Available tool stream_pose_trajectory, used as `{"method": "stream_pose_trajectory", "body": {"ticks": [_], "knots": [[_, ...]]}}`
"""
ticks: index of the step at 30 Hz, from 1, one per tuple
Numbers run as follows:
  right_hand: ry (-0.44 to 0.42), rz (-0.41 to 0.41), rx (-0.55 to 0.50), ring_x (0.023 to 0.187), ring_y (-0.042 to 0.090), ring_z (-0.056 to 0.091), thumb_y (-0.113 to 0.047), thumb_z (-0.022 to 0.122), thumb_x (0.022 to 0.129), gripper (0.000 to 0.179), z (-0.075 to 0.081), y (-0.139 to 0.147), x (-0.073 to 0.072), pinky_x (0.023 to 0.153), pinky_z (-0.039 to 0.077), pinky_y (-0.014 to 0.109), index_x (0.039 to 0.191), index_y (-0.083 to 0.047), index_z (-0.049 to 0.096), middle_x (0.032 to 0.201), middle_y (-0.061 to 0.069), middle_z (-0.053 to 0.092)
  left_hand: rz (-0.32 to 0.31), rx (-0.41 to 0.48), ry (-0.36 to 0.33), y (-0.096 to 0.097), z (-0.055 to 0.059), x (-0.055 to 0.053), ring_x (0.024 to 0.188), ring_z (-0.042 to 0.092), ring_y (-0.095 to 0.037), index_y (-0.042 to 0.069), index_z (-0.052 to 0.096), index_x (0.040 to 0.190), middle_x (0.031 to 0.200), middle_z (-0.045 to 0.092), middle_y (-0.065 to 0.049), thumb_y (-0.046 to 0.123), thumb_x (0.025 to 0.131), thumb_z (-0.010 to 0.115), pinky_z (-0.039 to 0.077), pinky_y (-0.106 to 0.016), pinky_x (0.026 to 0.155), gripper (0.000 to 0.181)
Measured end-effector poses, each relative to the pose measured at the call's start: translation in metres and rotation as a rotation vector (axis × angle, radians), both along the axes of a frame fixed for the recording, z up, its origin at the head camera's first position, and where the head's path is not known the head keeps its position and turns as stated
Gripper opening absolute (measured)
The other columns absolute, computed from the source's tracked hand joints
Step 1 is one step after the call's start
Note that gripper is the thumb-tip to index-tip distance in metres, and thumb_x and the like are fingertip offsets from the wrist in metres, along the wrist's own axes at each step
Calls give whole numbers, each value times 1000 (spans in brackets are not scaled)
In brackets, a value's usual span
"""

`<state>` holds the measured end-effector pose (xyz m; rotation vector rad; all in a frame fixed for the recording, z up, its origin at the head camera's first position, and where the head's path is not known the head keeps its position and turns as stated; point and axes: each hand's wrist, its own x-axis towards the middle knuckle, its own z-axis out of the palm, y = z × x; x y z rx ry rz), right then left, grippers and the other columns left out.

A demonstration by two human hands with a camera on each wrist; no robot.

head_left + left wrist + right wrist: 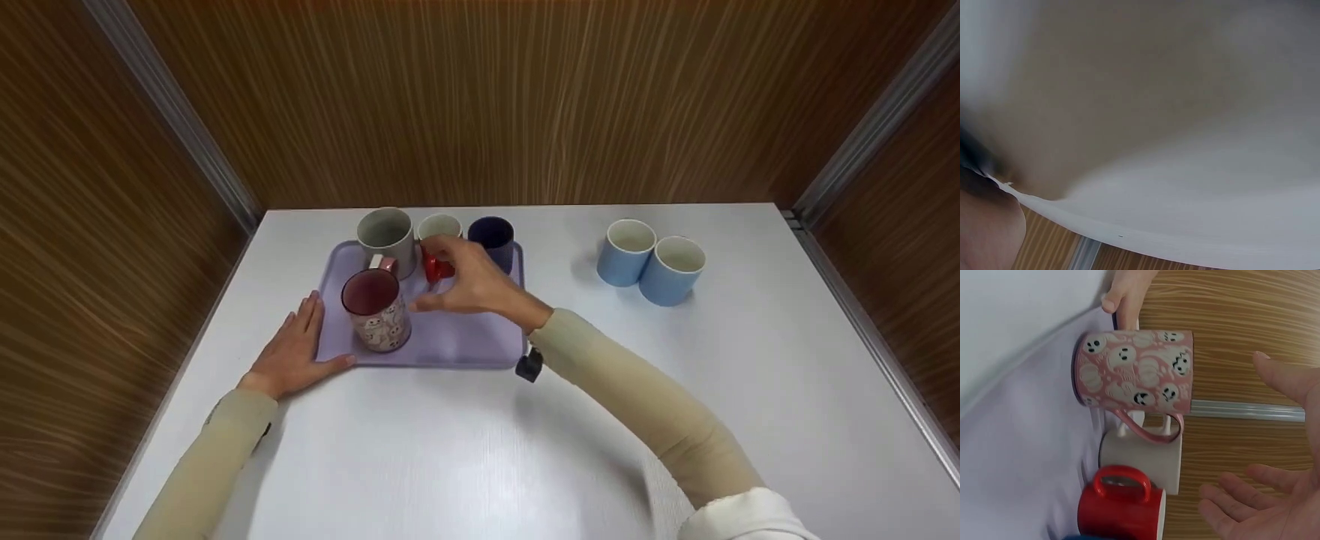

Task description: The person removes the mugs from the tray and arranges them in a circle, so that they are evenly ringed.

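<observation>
A lilac tray [465, 345] bears several mugs. My left hand [292, 356] lies flat at its left edge, fingers straight and thumb along the front rim. Over the tray hovers my right hand [476, 281], its thumb and fingers spread and holding nothing. Nearest to it stand a pink mug [1134, 368] with ghosts and pumpkins, upright, and a red mug [1117, 509] with a white inside. The right hand partly hides the red mug in the head view. Behind the pink mug is a pale grey mug [391, 244]. A dark blue mug [495, 236] stands at the back right of the tray.
Two light blue mugs, a left one [624, 259] and a right one [670, 276], stand side by side on the white table [450, 457]. Wood-patterned panels [525, 105] enclose the back and sides. The left wrist view is mostly blurred sleeve and white surface.
</observation>
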<state>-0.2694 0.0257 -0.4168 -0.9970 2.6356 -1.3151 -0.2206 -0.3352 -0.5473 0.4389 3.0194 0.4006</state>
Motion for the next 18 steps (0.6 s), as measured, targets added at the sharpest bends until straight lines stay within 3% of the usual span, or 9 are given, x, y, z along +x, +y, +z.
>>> {"method": "stream_pose_trajectory", "body": {"ticks": [4,8,14,18], "knots": [[-10,16,27,121,24,66,-35,99,75,86,-10,-19,2,108,56,40,146,-6,60,136,8,68,7,1,3,-1,1,2,166,7,-42,-6,9,168,179,3,-22,78,92,62,12,-57,135,125],[-41,29,44,128,26,64,-34,97,77,87,-26,-37,2,112,54,43,150,-7,57,143,9,66,20,4,-15,-1,1,3,167,5,-41,-4,7,169,180,1,-20,80,91,60,11,-57,135,126],[-89,45,-68,132,30,64,-25,97,77,89,-47,-55,-4,116,52,42,152,-4,54,144,13,67,23,18,-14,-1,1,5,166,5,-42,-4,6,169,180,1,-21,80,91,62,12,-58,135,128],[-111,40,-105,132,27,66,-29,98,77,95,-55,-62,-5,116,52,38,156,-6,51,148,10,64,19,15,-3,-2,2,4,166,6,-42,-5,7,169,180,2,-22,78,91,62,12,-57,135,126]]}}
